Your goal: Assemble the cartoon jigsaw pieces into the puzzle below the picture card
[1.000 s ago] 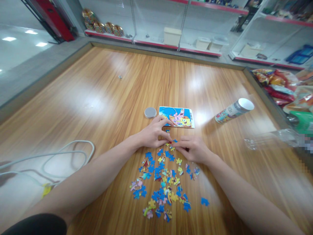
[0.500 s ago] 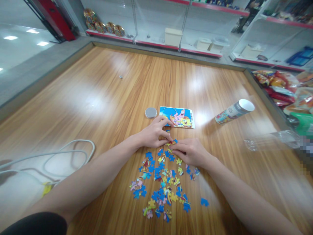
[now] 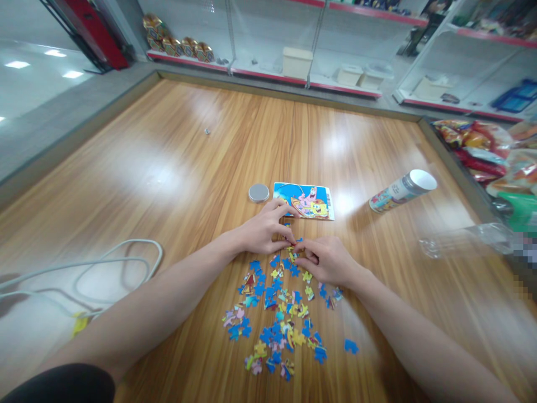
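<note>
Both my hands meet over the wooden table [image 3: 176, 168]. My left hand [image 3: 264, 229] and my right hand [image 3: 329, 260] pinch small puzzle pieces [image 3: 293, 246] between their fingertips, pressed together at the far end of a scattered heap of blue, yellow and pink puzzle pieces [image 3: 281, 313]. Just beyond my left fingers lies the cartoon picture card [image 3: 310, 200], with a round silver lid [image 3: 258, 192] at its left. One blue piece [image 3: 351, 346] sits apart at the right.
A cardboard tube [image 3: 401, 190] lies on its side at the right, a clear plastic bottle [image 3: 465, 239] nearer the edge. Snack bags [image 3: 478, 146] pile beyond the right rim. A white cable [image 3: 84, 274] loops at the left. Shelves [image 3: 302, 61] stand behind.
My right hand has curled its fingers and drawn slightly toward me while still meeting the left fingertips. The left hand has hardly moved.
</note>
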Available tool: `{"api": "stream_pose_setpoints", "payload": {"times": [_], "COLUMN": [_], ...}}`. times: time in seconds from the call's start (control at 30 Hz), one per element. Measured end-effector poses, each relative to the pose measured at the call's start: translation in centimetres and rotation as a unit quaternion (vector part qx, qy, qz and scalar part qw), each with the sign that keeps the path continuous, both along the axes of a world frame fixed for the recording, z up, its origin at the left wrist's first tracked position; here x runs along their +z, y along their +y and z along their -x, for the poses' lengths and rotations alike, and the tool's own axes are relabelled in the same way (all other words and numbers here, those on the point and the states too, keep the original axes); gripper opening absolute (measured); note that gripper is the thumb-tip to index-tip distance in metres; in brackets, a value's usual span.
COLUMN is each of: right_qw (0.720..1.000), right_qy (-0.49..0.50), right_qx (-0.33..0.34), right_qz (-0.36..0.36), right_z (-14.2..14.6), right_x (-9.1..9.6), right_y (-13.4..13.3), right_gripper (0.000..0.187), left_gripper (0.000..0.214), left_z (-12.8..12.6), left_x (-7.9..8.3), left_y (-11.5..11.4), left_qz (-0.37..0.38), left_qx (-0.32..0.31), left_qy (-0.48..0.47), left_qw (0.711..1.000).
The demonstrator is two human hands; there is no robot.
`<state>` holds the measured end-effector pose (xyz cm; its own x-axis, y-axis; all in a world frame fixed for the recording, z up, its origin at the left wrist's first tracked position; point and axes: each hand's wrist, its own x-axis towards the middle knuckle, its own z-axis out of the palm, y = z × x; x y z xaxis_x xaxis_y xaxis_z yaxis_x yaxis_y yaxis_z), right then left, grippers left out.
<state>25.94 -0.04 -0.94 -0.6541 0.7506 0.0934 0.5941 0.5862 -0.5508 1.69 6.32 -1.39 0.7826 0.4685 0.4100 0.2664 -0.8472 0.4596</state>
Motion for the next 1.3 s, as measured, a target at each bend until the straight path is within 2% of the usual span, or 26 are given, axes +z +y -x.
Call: {"api": "stream_pose_setpoints", "payload": {"times": [0.43,0.67,1.07,1.3], "right_qw": [0.999,0.997,0.997,0.997], "right_qy": [-0.020,-0.032,0.040,0.062], "right_qx": [-0.020,-0.066,-0.034,0.001], "right_qz": [0.040,-0.002,-0.053,-0.039], "right_z": [0.2,0.6,0.7,0.8], "right_x": [0.4,-0.3,-0.8,-0.5], "right_y": [0.0,-0.2,-0.1,-0.2], "right_gripper": [0.017,0.023,0.016,0.020], "left_gripper": [0.009,0.010,0.012,0.009], "left_z": [-0.2,-0.2,-0.1,-0.2], "left_x": [-0.1,-0.1,-0.1,-0.4], "left_y": [0.1,0.1,0.0,0.1], "left_qz": [-0.010,-0.011,-0.005,0.004], "left_qx": [0.000,-0.003,0.000,-0.004], "left_qy": [0.006,0.009,0.014,0.002], "left_qw": [1.000,1.000,1.000,1.000]}}
